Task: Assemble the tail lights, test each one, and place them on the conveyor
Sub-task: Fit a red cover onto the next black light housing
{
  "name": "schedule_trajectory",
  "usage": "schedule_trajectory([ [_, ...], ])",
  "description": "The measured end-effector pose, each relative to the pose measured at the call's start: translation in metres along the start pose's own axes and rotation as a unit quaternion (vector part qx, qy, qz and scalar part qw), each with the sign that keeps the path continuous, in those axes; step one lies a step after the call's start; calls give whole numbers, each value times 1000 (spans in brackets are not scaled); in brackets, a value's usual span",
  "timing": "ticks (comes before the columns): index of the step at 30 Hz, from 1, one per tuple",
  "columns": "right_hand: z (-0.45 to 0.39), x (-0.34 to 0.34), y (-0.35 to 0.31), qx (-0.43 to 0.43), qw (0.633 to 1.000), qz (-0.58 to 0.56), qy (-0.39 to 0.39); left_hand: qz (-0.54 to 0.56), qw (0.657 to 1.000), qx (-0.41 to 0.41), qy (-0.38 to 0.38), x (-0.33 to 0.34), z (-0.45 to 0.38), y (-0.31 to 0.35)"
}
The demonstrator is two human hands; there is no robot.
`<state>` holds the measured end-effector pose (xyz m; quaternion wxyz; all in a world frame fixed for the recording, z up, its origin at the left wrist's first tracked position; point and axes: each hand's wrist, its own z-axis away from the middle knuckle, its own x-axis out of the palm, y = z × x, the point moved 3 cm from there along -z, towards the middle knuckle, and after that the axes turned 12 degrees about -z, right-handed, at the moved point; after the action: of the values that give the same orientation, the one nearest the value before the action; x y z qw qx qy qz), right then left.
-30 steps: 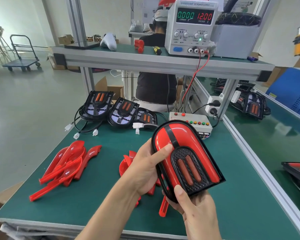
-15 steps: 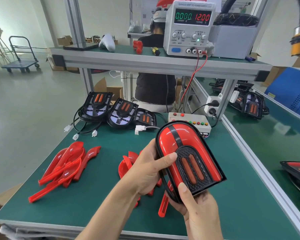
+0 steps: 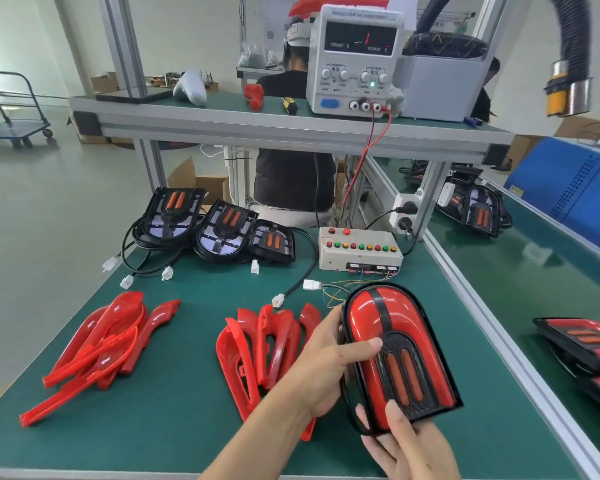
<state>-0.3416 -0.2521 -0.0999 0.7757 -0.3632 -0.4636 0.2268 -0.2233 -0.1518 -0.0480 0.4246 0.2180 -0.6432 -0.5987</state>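
Right hand [image 3: 407, 446] cut off by bottom edge. Tail light [image 3: 397, 355] underside hidden behind both hands. Power supply [image 3: 355, 60] display, far beyond left hand [image 3: 329, 365], blurred, digits unreadable. Finished lights [image 3: 584, 344] right of right hand cut by frame edge.

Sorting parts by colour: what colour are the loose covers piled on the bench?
Red, all of them, clearest in the head view.

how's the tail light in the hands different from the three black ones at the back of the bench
The held tail light wears red lens covers; the three bare units show open black housings with pale insides. It is gripped off the bench by the left hand and right hand; they lie on the mat, cables trailing. All share twin orange strips.
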Motion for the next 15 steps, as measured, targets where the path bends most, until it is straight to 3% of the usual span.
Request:
schedule_trajectory([
  [6, -9, -33, -37, -71, 993, -13, 96, 14, 997, -70, 18, 31, -25, -35],
  [15, -15, -65, -71, -16, 978, 84, 193, -185, 968, -164, 42, 54, -56, -63],
])
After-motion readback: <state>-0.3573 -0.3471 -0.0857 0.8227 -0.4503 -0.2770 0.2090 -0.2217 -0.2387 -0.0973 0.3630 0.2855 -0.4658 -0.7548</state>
